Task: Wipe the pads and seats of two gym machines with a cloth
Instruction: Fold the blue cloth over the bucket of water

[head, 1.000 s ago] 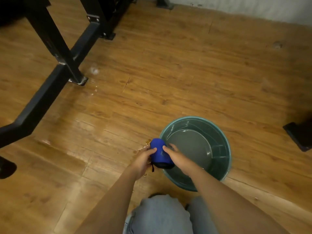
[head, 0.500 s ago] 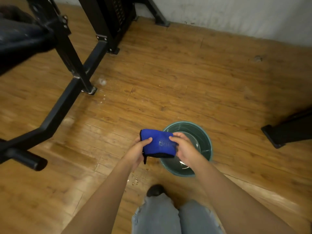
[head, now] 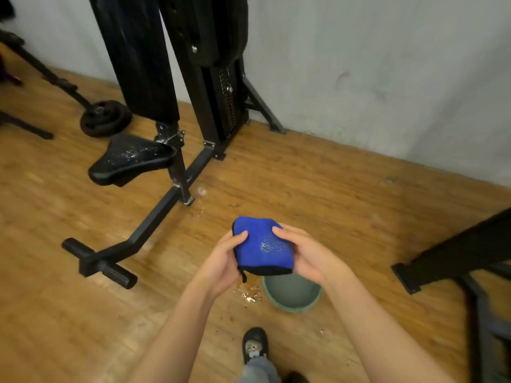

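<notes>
Two bare hands hold a folded blue cloth in mid-air above a wooden floor. The left hand has its grip on the cloth's left edge, thumb on top and fingers curled beneath. The right hand has its grip on the right edge in the same way. The cloth has black edging and a wet, glistening patch on its upper face. It partly covers the far rim of a green bucket standing on the floor below, with spilled droplets just to the bucket's left. Further off to the left is a black gym machine, its seat flecked with white specks and its long upright back pad rising above. The weight stack stands behind it against a grey wall. Weight plates lie on the floor at far left. A second machine's black frame enters at right, well apart from the hands. One dark shoe shows at the bottom edge.
</notes>
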A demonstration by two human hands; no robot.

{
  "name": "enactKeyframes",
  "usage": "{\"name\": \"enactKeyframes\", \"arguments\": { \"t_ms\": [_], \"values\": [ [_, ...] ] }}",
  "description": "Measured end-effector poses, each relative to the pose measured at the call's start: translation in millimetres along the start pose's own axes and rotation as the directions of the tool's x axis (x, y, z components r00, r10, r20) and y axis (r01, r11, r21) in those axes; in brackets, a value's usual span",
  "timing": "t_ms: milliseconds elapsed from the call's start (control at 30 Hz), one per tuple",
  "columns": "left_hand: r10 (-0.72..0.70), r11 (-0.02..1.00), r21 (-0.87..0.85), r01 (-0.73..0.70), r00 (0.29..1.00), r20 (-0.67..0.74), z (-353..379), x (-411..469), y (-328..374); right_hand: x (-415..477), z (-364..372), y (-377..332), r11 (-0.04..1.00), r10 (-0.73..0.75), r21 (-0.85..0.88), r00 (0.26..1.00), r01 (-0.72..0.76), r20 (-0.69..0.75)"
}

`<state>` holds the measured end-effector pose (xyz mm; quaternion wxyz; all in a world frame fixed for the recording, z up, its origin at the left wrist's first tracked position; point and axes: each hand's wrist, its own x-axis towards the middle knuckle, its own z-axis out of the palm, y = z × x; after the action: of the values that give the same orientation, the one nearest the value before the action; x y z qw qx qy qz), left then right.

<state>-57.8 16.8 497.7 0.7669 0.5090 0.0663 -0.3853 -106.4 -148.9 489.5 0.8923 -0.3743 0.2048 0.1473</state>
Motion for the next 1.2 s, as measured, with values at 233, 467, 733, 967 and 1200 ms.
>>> {"name": "enactKeyframes", "arguments": {
  "t_ms": [233, 467, 733, 967, 1200],
  "values": [
    [0.209, 0.971, 0.148, -0.189, 0.968, -0.141, 26.3, -65.4, 48.1, -43.6, 68.1, -25.1, 0.986, -0.114, -0.118, 0.992, 0.12, 0.058],
    [0.339, 0.858, 0.432, -0.279, 0.938, -0.068, 34.6, -102.6, 72.5, -62.4, 115.1, -41.7, 0.892, -0.351, -0.301, 0.936, 0.336, 0.005],
    [0.349, 0.805, 0.464, -0.37, 0.928, 0.134, 48.2, -112.2, 85.9, -74.4, 127.4, -61.6, 0.729, -0.538, -0.5, 0.843, 0.467, 0.004],
    [0.346, 0.767, 0.526, -0.368, 0.927, 0.144, 62.8, -104.4, 99.6, -84.8, 122.3, -88.6, 0.462, -0.686, -0.713, 0.722, 0.527, 0.09],
    [0.374, 0.851, 0.379, -0.363, 0.926, 0.048, 83.6, -88.5, 99.9, -101.2, 106.7, -85.1, 0.115, -0.846, -0.813, 0.486, 0.57, 0.221]
  ]
}}
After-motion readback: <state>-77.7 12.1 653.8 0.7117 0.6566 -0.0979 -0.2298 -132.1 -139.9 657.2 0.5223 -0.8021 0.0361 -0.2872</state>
